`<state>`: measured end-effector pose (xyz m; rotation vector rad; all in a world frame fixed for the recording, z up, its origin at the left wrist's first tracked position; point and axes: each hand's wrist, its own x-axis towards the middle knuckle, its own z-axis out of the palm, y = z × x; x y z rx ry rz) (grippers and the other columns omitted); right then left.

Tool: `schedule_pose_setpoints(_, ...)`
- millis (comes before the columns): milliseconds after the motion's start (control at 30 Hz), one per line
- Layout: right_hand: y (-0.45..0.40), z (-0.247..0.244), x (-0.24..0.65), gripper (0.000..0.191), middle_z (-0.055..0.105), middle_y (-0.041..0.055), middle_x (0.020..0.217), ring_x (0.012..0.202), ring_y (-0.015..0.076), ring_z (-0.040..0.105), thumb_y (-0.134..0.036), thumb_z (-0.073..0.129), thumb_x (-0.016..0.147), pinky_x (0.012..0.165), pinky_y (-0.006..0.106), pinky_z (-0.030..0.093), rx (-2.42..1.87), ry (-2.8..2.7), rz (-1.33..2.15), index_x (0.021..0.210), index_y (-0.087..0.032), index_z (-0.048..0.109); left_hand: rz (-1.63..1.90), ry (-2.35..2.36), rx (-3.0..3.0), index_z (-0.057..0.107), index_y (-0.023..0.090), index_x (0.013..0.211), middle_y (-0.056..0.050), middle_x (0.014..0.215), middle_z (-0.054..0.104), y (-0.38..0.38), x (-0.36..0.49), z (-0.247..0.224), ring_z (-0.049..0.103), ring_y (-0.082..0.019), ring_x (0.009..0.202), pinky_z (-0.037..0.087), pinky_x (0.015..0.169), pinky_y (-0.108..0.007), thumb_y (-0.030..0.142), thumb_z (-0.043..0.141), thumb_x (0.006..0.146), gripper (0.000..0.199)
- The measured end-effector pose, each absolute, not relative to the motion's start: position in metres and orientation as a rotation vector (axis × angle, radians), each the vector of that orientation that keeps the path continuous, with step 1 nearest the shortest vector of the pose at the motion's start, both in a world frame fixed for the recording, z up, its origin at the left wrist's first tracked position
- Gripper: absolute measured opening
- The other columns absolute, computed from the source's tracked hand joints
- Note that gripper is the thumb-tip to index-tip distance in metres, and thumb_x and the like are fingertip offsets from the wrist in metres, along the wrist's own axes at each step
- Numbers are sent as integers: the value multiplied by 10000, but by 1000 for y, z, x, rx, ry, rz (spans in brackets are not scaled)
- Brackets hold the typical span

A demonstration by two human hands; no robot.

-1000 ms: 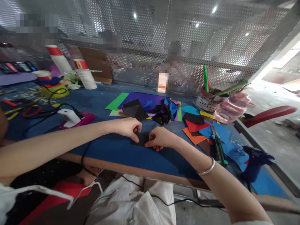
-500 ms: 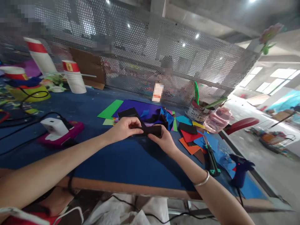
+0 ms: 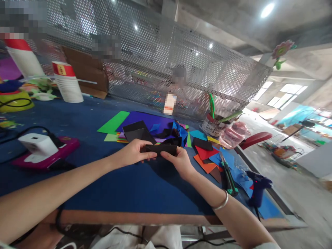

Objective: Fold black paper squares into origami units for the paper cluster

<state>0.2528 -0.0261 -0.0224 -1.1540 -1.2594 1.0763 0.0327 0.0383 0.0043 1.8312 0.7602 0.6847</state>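
Observation:
A folded piece of black paper [image 3: 162, 149] is held up above the blue tabletop by both hands. My left hand [image 3: 135, 152] pinches its left end, thumb in front and fingers behind. At the right end, my right hand [image 3: 178, 159] grips it the same way, a silver bangle on that wrist. Just behind the hands lie black paper squares [image 3: 137, 130] on a pile with a purple sheet [image 3: 135, 117] and a green sheet [image 3: 114, 121]. Crumpled blue and black paper pieces [image 3: 180, 133] rest on the pile's right side.
On the right are coloured paper scraps [image 3: 206, 152], a green-and-black utility knife [image 3: 228, 176], a dark blue glue gun [image 3: 259, 188] and a pink bottle [image 3: 233, 135]. A magenta power strip [image 3: 67, 147] with a white plug sits left. Paper cups [image 3: 67, 86] stand before a perforated metal screen [image 3: 145, 58].
The black paper now stretches flat between both hands, its long front face showing; before, the left end was pinched lower and angled. The view has shifted a little to the right.

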Motion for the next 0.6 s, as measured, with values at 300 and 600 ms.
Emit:
schedule_pose_setpoints(300,-27,-21,251,488,829,46,959,876,218,717,-531,985,689,860,372,562,-1132,-1269,1137,1013,-184,873,671,804,1753,763,196,888,-16,666,764,37,35,1,630,-149,586,501,518,-230,547,840,747,386)
schedule_pose_setpoints(600,-30,-19,250,488,839,42,964,923,239,743,-545,999,682,908,385,589,-1126,-1320,1166,981,-179,878,618,794,1733,710,198,689,-9,615,710,29,38,8,599,-137,552,489,488,-225,532,790,709,344)
